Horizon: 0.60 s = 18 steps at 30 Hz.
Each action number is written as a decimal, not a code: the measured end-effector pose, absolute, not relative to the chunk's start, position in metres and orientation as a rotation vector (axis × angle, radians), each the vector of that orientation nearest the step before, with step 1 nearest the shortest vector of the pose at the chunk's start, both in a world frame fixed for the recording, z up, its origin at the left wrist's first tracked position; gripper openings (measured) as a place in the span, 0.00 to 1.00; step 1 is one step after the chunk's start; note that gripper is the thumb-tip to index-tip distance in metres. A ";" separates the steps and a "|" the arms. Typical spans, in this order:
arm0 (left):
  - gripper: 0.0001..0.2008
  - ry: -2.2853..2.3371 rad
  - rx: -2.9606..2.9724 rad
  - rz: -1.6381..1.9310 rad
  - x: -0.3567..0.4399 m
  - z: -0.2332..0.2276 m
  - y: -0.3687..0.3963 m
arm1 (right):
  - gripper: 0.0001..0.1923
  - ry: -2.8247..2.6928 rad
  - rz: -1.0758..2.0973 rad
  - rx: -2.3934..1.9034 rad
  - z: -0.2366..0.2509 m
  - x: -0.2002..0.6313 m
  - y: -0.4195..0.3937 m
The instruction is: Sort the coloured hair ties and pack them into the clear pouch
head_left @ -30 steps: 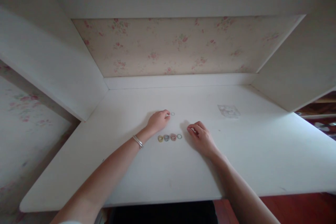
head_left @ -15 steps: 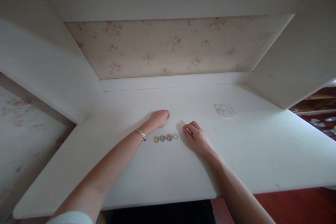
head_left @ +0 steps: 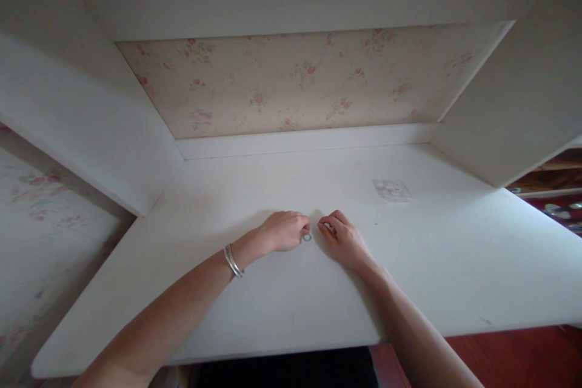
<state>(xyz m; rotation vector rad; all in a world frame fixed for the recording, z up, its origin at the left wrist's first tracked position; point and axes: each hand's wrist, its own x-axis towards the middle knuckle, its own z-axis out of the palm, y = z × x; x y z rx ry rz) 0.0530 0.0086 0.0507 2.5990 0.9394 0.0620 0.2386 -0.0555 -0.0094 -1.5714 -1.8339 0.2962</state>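
1. The left hand, bangle at the wrist, lies curled on the white desk, fingertips touching a small ring.
2. That ring lies between both hands, so placing appears underway.
3. The right hand rests loosely curled, holding nothing visible; a clear packet lies beyond it.
4. Next likely calls for a delicate release.

White surface lying open on all sides of the hands, side panels closing in left and right, back wall blocking the far edge, small clear packet sitting far right, a ring lying between the hands
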 end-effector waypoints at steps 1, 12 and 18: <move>0.09 0.939 2.609 0.046 0.053 0.050 0.006 | 0.14 -1.835 0.295 -1.569 -0.010 0.239 -0.056; 0.11 0.919 2.666 -0.029 0.058 0.040 0.004 | 0.14 -1.853 0.303 -1.549 -0.009 0.239 -0.057; 0.11 0.899 2.562 0.122 0.054 0.040 0.009 | 0.14 -1.855 0.300 -1.552 -0.008 0.238 -0.058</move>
